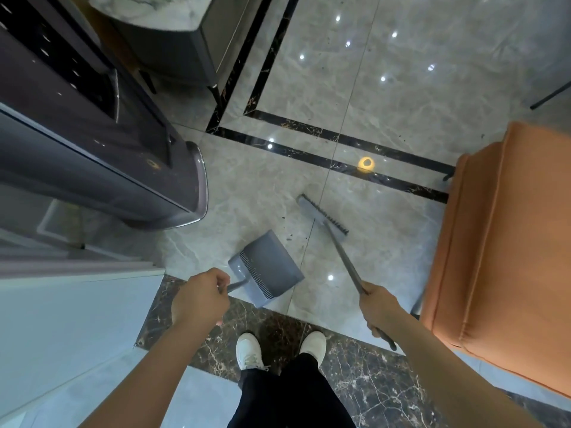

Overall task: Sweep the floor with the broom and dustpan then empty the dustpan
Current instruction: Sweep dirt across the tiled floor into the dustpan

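Your left hand [200,299] is curled tight round the thin handle of the one dustpan [266,268], fingers folded under so the handle runs out of your fist toward the pan. The dustpan sits tilted on the floor [386,97] just ahead of that hand, its open mouth pointing up and away from you, a comb of teeth along its rear edge.

Your right hand [379,308] is wrapped round the long dark handle of the one broom [321,215], with a short stub of handle sticking out behind the fist. The handle slants forward and to the left, down to the broom head, which lies on the pale tiles near the dustpan's mouth but apart from it. A few dark specks of dirt [289,237] lie between the two.

Below the hands you can see your two white shoes [248,350] standing on a dark marbled strip of floor. Farther out, one small yellow ring-shaped object [366,164] rests on the black inlaid border line, beyond the broom head. One orange upholstered seat [506,251] stands to your right, close beside the broom arm, and one dark grey rounded cabinet [102,156] stands to your left.
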The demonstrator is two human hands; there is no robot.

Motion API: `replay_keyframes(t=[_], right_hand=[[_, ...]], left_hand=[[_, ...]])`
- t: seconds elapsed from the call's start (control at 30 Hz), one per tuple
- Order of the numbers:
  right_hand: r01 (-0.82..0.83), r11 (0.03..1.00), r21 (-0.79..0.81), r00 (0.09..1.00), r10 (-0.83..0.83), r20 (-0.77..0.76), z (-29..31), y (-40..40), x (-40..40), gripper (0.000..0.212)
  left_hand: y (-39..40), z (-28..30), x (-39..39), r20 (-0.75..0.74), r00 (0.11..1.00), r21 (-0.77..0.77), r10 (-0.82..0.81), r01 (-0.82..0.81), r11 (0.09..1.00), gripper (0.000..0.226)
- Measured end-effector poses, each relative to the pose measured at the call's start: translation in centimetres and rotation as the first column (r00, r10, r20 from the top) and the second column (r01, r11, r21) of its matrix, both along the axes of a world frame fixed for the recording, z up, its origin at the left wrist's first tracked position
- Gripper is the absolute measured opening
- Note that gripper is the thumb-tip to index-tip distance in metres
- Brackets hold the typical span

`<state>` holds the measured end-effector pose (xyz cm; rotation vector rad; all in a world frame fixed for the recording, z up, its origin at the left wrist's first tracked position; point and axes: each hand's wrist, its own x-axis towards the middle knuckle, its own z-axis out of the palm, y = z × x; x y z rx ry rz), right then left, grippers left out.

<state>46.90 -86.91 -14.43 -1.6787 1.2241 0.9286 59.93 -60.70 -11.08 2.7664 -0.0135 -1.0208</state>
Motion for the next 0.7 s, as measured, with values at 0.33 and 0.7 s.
replay_keyframes(t=[0.33,0.7], right_hand=[[-0.077,0.989,0.127,0.994,0.086,-0.067,2.6,2.6,-1.9,0.042],[0.139,0.979,0.148,0.988,-0.129,-0.08,1.2,3.7,0.5,0.046]], left_hand=[[0.3,-0.2,0.0,0.005,1.0,-0.024,-0.002,0.002,1.0,0.02],[0.6,-0.7,0.0,0.018,0.999,-0.042,-0.027,0.028,0.999,0.019]])
